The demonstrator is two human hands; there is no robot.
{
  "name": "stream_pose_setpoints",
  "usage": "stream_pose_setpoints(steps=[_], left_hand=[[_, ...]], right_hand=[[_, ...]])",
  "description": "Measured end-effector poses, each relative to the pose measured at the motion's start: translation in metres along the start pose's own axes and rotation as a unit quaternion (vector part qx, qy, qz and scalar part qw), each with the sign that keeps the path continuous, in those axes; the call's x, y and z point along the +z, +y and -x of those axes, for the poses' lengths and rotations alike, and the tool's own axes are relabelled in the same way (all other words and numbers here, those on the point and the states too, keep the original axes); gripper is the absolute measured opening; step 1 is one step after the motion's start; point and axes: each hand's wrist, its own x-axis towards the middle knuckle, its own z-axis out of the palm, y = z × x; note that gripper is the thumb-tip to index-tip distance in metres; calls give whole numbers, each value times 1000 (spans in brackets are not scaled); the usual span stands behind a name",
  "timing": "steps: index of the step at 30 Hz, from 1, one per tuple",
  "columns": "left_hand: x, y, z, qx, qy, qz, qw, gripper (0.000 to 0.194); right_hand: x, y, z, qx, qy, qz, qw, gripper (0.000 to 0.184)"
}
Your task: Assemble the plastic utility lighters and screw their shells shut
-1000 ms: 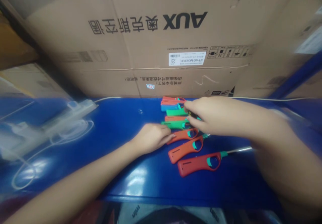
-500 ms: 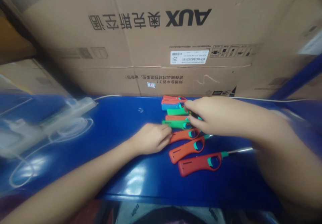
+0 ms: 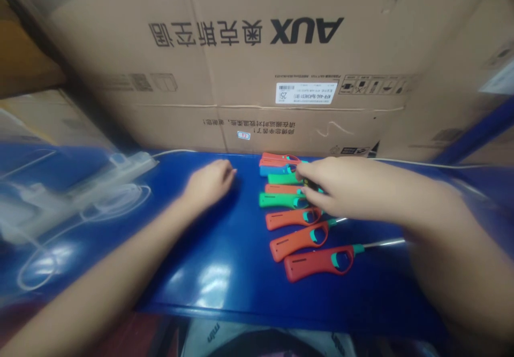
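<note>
Several long-nozzle lighters lie in a row on the blue table [image 3: 225, 271], handles to the left: orange ones near me [image 3: 317, 261], green ones [image 3: 279, 200] farther back, a blue and an orange one at the far end [image 3: 277, 160]. My right hand [image 3: 333, 185] lies over the middle of the row, fingers curled down onto the lighters' nozzle ends; what it pinches is hidden. My left hand [image 3: 209, 181] rests on the bare table left of the row, fingers loosely curled, holding nothing.
A large AUX cardboard box [image 3: 257, 62] stands right behind the table. At the left lies a blurred white power strip [image 3: 120, 172] with a coiled white cable [image 3: 60, 250]. The table's front edge runs close to me.
My left hand has let go of the lighter handles and moved left and back onto the bare table. My right hand has stayed on the row.
</note>
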Motion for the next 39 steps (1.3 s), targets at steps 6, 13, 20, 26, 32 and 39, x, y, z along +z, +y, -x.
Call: stream_pose_setpoints(steps=[6,13,20,26,32,39], left_hand=[[10,-39,-15,-52,-6,20,998,20],[3,-7,-3,78,13,102,992,30],[22,24,16,265,-80,238,931,28],[30,28,18,259,-84,262,926,21],[31,27,18,270,-77,273,920,21],[32,26,18,274,-72,272,920,23]], right_hand=[[-5,-1,1,-13,-4,-4,1000,26],[-16,-8,2,-34,133,-3,990,17],[-9,-8,-4,-100,171,-13,980,15],[6,-20,-18,-166,170,-13,971,21],[9,-21,-23,-150,184,-7,971,18],[10,-23,-22,-129,186,-22,974,19]])
